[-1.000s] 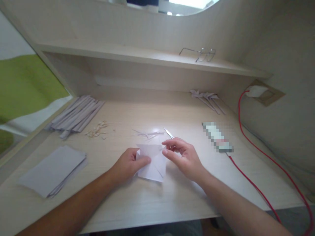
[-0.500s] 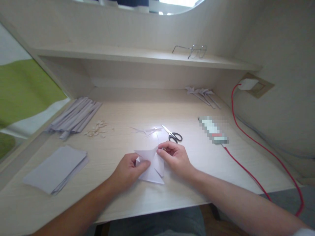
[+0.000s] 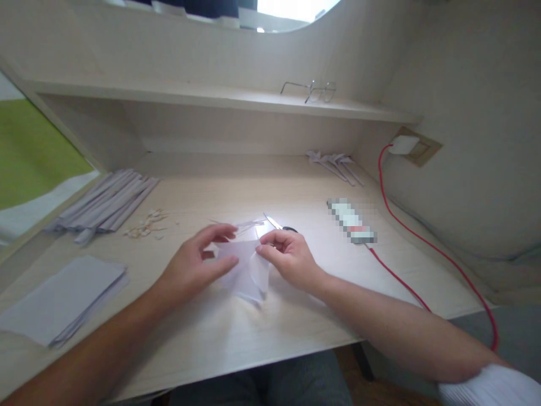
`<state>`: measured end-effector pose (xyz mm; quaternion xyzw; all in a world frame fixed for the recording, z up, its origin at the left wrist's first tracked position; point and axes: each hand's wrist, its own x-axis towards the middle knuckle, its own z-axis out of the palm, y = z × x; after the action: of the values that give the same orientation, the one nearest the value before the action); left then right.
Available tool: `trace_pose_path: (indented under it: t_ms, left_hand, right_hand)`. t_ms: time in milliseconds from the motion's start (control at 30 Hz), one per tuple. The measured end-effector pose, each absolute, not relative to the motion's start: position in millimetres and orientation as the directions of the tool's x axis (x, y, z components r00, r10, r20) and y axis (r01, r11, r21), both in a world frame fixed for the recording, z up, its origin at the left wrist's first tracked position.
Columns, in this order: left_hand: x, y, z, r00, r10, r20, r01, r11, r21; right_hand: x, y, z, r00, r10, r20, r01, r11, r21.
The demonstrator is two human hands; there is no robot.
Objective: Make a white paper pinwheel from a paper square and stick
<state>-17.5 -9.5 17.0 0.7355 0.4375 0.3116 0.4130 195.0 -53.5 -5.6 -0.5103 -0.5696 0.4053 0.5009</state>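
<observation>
A folded piece of white paper (image 3: 245, 273) is lifted slightly off the light wooden desk (image 3: 296, 321), held between both hands. My left hand (image 3: 192, 265) grips its left side with thumb below and fingers arched over the top edge. My right hand (image 3: 287, 256) pinches its right upper edge with fingertips. Small scissors (image 3: 279, 226) lie just behind my right hand, mostly hidden by it. A few thin paper strips (image 3: 247, 225) lie beside the scissors.
A stack of white sheets (image 3: 59, 299) lies front left. Rolled paper tubes (image 3: 105, 200) and small scraps (image 3: 146, 225) lie at left. Folded paper pieces (image 3: 333, 163) rest back right. A blurred object (image 3: 350, 220) with red cable (image 3: 406, 225) runs to a wall plug. Glasses (image 3: 310, 90) sit on the shelf.
Both hands have lifted the paper and moved it back toward the scissors. My left hand's fingers have opened over the top edge. The view has shifted right.
</observation>
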Motion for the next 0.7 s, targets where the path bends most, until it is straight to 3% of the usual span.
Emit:
trace_pose_path:
  t_ms: [100,200,433,600,700]
  left_hand:
    - [-8.7,2.1,37.8,0.477,0.819,0.320,0.426,-0.534,0.731]
    - [3.3,3.9,35.6,0.594,0.725,0.349,0.419,-0.649,0.636]
    - [8.8,-4.4,2.3,0.600,0.753,0.270,0.431,-0.588,0.684]
    - [8.2,-3.1,2.7,0.618,0.674,0.406,0.425,-0.720,0.548]
    - [6.9,-3.8,0.1,0.630,0.679,0.377,0.449,-0.715,0.536]
  right_hand:
    - [199.8,-48.1,-2.3,0.007,0.987,0.162,0.260,0.155,-0.953]
    - [202.0,-46.9,-7.1,-0.018,0.991,0.130,0.290,0.130,-0.948]
    - [203.2,-58.2,-13.8,-0.094,0.985,0.145,0.368,0.169,-0.914]
    - [205.2,-60.3,-8.5,-0.103,0.987,0.122,0.411,0.154,-0.898]
    - [204.5,-61.2,-8.0,-0.103,0.985,0.139,0.438,0.170,-0.883]
